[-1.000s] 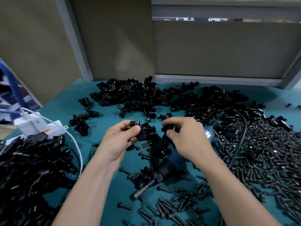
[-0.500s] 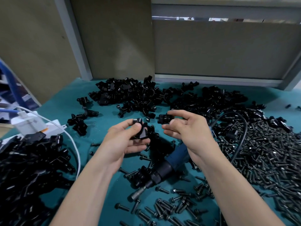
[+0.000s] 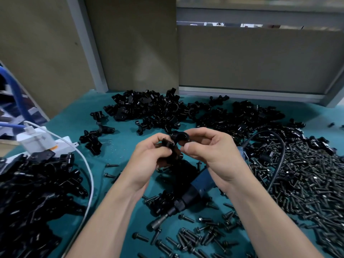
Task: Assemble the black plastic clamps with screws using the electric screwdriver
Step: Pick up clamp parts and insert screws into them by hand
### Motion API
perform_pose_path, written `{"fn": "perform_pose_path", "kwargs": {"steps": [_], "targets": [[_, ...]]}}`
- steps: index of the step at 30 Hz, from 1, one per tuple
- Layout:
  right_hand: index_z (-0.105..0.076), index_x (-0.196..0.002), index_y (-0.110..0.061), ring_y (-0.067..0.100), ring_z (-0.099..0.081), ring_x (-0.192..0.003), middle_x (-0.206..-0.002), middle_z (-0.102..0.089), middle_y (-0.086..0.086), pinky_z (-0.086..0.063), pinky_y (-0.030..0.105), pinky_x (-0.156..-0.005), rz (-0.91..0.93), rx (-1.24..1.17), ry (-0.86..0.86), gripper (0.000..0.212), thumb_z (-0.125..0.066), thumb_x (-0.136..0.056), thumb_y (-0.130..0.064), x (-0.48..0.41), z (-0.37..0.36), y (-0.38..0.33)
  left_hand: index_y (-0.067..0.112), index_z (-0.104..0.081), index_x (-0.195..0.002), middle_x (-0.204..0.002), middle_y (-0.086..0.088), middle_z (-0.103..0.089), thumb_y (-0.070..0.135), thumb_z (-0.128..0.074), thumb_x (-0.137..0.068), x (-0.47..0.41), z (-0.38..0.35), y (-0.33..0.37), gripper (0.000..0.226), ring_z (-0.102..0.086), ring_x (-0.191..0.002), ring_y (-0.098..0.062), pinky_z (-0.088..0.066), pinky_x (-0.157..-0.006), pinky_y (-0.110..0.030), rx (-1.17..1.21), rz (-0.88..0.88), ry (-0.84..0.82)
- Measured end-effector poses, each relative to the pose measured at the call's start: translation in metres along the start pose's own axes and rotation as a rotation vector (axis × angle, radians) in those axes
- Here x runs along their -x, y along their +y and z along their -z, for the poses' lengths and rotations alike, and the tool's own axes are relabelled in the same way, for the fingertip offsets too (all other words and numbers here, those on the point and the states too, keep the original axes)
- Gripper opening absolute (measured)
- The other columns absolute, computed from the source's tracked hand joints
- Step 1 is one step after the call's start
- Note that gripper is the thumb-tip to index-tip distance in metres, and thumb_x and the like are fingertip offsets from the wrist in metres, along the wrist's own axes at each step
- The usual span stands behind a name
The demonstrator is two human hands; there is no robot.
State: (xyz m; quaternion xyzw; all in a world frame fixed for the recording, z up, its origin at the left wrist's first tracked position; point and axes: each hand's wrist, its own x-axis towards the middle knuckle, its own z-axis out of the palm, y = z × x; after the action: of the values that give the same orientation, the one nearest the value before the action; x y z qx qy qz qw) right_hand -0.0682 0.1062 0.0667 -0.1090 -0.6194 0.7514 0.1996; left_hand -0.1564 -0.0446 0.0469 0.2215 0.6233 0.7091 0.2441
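Nearest: loose screws (image 3: 195, 237) scattered on the teal counter (image 3: 119, 142), heads pointing every way.

Just beyond them lies the electric screwdriver (image 3: 191, 194), flat on the counter. Its long axis runs diagonally, with the metal bit toward the person and to the left, and the blue handle end away and to the right, passing under the right wrist. Nobody is holding it.

Directly above the tool, both hands meet over mid-counter. The left hand (image 3: 149, 164) is curled round a black clamp half (image 3: 167, 145). The right hand (image 3: 214, 157) pinches a curved clamp half (image 3: 180, 136) between thumb and forefinger. The curved piece sits just above and beyond the left one. They are touching or very nearly so; whether they are seated together I cannot tell.

Judgement: the halves need mating first, and no screw is in the fingers. The tool's handle lies below the right hand, so that hand is the nearer one for the pick-up.

Farther right is the big screw heap (image 3: 307, 192). Farthest, against the wall, is the pile of loose clamps (image 3: 149, 108).
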Motion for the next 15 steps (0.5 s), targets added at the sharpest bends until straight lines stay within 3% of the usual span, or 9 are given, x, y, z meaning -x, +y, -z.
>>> {"fn": "perform_pose_path", "kwargs": {"steps": [3,6,9,12,15], "targets": [[-0.078,-0.089,-0.011,0.016,-0.077,-0.077,-0.084,-0.080,0.008,-0.058,0.021,-0.071,0.032,0.049,-0.016,0.030,-0.082,-0.073,0.014,0.001,-0.006,0.001,0.026,-0.072,-0.076,-0.083,0.000,-0.073,0.008,-0.060,-0.080,0.000,-0.001,0.000,0.022,-0.069,-0.079,-0.012,-0.055,-0.069,-0.021,-0.008,-0.018,0.013],[-0.080,-0.088,-0.016,0.022,-0.078,-0.082,-0.090,-0.080,0.009,-0.062,0.030,-0.075,0.029,0.116,-0.038,0.029,-0.088,-0.072,0.007,0.002,-0.008,0.001,0.025,-0.069,-0.072,-0.078,0.000,-0.071,-0.005,-0.056,-0.090,0.000,-0.002,-0.002,0.037,-0.066,-0.074,-0.012,-0.054,-0.067,-0.019,-0.026,-0.024,0.029],[-0.080,-0.090,-0.016,0.023,-0.077,-0.076,-0.089,-0.079,0.008,-0.062,0.030,-0.069,-0.010,0.112,-0.058,0.022,-0.088,-0.076,-0.001,0.003,-0.009,-0.001,0.016,-0.067,-0.079,-0.075,-0.003,-0.068,-0.008,-0.054,-0.092,0.002,-0.006,-0.001,0.031,-0.064,-0.072,-0.013,-0.054,-0.067,-0.020,-0.022,-0.028,0.078],[-0.078,-0.097,-0.015,0.026,-0.077,-0.073,-0.089,-0.079,0.008,-0.063,0.034,-0.069,-0.040,0.123,-0.047,0.026,-0.088,-0.076,-0.003,0.003,-0.012,-0.001,0.006,-0.068,-0.087,-0.078,-0.008,-0.068,-0.007,-0.057,-0.092,0.001,-0.007,-0.002,0.018,-0.063,-0.076,-0.018,-0.053,-0.078,-0.033,-0.035,-0.053,0.117],[-0.078,-0.098,-0.024,0.026,-0.078,-0.074,-0.092,-0.080,0.000,-0.064,0.043,-0.076,-0.014,0.301,0.006,0.036,-0.081,-0.077,0.005,0.004,-0.013,-0.003,0.001,-0.068,-0.090,-0.082,-0.012,-0.069,-0.003,-0.061,-0.082,-0.001,-0.007,-0.002,0.011,-0.065,-0.081,-0.024,-0.054,-0.087,-0.045,-0.049,-0.048,0.123]]}}
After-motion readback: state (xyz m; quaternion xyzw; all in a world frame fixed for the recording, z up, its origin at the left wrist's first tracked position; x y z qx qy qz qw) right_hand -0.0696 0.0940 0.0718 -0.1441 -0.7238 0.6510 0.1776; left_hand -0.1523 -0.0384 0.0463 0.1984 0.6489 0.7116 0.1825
